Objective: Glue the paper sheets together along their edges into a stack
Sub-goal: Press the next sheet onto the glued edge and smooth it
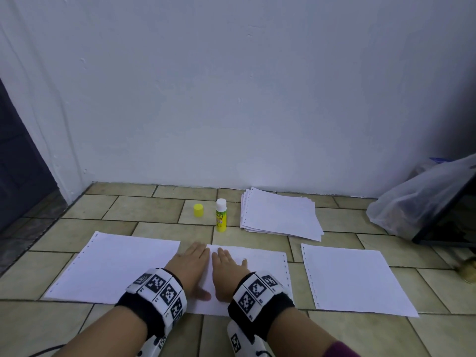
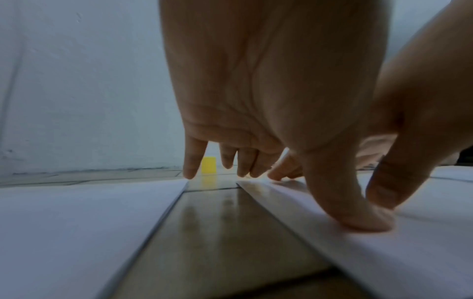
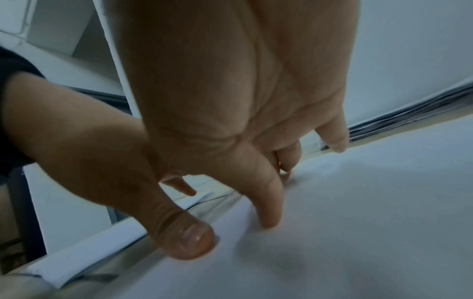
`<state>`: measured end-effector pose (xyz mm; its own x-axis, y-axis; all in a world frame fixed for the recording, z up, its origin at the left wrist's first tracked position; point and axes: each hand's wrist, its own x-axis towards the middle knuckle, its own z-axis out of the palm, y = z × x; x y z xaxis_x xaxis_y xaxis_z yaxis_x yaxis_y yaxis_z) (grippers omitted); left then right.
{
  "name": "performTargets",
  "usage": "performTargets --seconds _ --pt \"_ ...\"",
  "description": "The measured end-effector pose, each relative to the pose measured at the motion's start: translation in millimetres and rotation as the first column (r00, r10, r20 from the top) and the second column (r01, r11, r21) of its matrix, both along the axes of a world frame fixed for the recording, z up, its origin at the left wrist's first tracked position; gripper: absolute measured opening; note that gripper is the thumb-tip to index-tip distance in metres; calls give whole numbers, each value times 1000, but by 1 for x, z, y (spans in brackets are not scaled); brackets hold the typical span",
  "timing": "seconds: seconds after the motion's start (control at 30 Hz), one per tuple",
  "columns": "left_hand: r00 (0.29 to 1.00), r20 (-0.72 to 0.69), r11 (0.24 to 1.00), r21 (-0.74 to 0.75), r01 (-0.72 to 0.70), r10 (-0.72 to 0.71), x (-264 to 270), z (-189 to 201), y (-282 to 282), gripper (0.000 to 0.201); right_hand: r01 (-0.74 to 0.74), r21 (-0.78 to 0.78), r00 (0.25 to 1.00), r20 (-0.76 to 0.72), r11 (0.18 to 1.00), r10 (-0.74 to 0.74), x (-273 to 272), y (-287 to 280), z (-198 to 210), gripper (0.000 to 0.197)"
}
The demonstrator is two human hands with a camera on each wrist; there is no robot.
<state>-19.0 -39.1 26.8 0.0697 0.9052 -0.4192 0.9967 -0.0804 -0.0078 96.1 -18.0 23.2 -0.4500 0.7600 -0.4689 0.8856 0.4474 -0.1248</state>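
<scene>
Both hands point(image 1: 210, 266) flat on middle sheet point(image 1: 260, 261) (wrist-only: floor gap point(image 2: 217, 222)) — uncapped

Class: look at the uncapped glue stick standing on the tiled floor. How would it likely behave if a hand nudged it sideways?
The glue stick stands upright, tall and narrow on a small base, so a nudge would probably tip it. Being round, it would likely then roll across the smooth tiled floor. Its yellow cap sits apart, so the exposed tip might smear.
</scene>
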Motion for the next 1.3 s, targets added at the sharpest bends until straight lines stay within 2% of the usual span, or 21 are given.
performTargets --seconds 0.1,0.23,0.33,0.47,0.57,0.67,0.77,0.87,0.97,1.07,1.13,1.2,1.3 --pt "998 -35 996 -70 -47 45 -1 -6 2 106 -71 -20 997 -39 997 70 -4 4 4 90" --pt "998 -49 993 -104 -48 43 -4 -4 1 104 -97 -23 995 -35 995 96 9 12 3 73" --pt "998 -56 993 -107 -44 39 -4 -6 0 102 -2 -38 1000 -29 999 1 32 19 6 68" --pt "999 -43 991 -126 -34 29 -7 -7 1 104 142 -33 990 25 989 -141 77 29 5 73" --pt "999 -44 991 -129 -32 27 -10 -7 1 103 175 -15 983 53 984 -174 96 31 1 75" --pt "998 -57 991 -132 -29 22 -9 -6 1 104 204 -2 979 6 979 -204 96 28 0 77" --pt "998 -59 992 -122 -34 27 -8 0 2 104 223 26 973 -70 974 -221 92 28 2 71" --pt "997 -62 998 -25 -57 55 -4 10 5 90 192 68 981 -23 979 -191 89 28 4 67" --pt "996 -83 996 83 -37 44 8 15 7 78 161 180 981 80 970 -178 82 25 9 64" --pt "991 -17 981 141 133 -132 26 11 4 71 111 265 978 141 958 -152 72 23 13 51" --pt "978 51 972 132 195 -203 36 9 1 64 130 252 978 126 959 -166 65 20 12 45" --pt "981 92 982 86 165 -173 40 10 -3 54 178 218 978 72 960 -198 58 17 8 44" --pt "981 25 980 61 189 -191 43 19 -5 38 201 196 979 -14 960 -202 52 11 1 47"
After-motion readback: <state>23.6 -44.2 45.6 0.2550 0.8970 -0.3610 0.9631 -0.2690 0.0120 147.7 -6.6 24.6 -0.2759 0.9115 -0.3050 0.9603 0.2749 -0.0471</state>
